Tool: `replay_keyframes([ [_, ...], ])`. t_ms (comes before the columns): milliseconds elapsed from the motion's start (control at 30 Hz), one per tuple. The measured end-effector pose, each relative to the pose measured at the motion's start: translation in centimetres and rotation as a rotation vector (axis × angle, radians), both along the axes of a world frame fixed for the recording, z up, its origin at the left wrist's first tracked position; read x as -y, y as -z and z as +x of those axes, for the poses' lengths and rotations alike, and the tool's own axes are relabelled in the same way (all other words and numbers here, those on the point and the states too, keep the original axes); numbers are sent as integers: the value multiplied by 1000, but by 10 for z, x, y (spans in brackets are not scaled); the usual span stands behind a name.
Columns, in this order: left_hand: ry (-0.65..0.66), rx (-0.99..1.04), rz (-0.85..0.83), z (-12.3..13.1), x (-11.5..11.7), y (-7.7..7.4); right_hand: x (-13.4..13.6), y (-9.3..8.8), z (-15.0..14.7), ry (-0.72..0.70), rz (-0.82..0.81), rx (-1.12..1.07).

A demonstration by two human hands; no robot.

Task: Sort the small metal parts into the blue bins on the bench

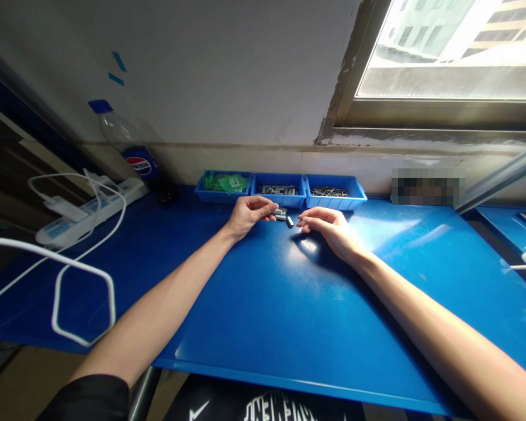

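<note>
My left hand point(248, 214) rests on the blue table top point(289, 304), fingers curled, with its fingertips touching a small pile of grey metal parts point(281, 213). My right hand point(328, 229) lies just right of that pile, fingers loosely bent toward a single small metal piece point(290, 221) on the table; I cannot tell whether it pinches anything. Both hands sit directly in front of three blue trays: the left tray point(222, 188) holds green plastic parts, the middle tray point(279, 190) grey metal blocks, the right tray point(335, 193) thin metal pins.
A cola bottle point(131, 149) leans against the wall at the back left. A white power strip point(87, 213) with looping white cables point(70, 275) lies on the left. A window point(451, 52) fills the upper right. Another blue surface point(512, 222) adjoins on the right.
</note>
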State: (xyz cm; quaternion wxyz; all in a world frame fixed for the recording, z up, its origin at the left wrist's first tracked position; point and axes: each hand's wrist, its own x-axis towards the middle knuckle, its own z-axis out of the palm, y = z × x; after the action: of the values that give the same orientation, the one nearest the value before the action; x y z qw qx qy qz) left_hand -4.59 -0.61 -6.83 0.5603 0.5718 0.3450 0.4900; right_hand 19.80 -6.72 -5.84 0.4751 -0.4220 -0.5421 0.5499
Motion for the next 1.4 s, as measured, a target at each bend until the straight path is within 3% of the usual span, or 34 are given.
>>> replay_keyframes([
  [133, -3, 49, -43, 0, 1, -2, 0, -1, 0, 2, -7, 10],
  [367, -91, 126, 74, 7, 3, 4, 0, 1, -1, -5, 5, 7],
  [567, -60, 141, 130, 12, 7, 1, 2, -3, -3, 5, 14, 36],
  [700, -43, -45, 225, 14, 16, -3, 1, -3, -3, -7, 23, 46],
  [900, -13, -466, 597, 14, 19, 0, -2, 3, 0, 22, 20, -7],
  [1100, 136, -596, 744, 16, 10, 10, -3, 2, 1, 47, -24, -93],
  [1267, 151, -506, 703, 16, 15, 4, -2, -2, -1, 52, -44, -113],
  [1400, 105, -323, 451, 16, 19, -2, -2, -2, -1, 48, -38, -93],
])
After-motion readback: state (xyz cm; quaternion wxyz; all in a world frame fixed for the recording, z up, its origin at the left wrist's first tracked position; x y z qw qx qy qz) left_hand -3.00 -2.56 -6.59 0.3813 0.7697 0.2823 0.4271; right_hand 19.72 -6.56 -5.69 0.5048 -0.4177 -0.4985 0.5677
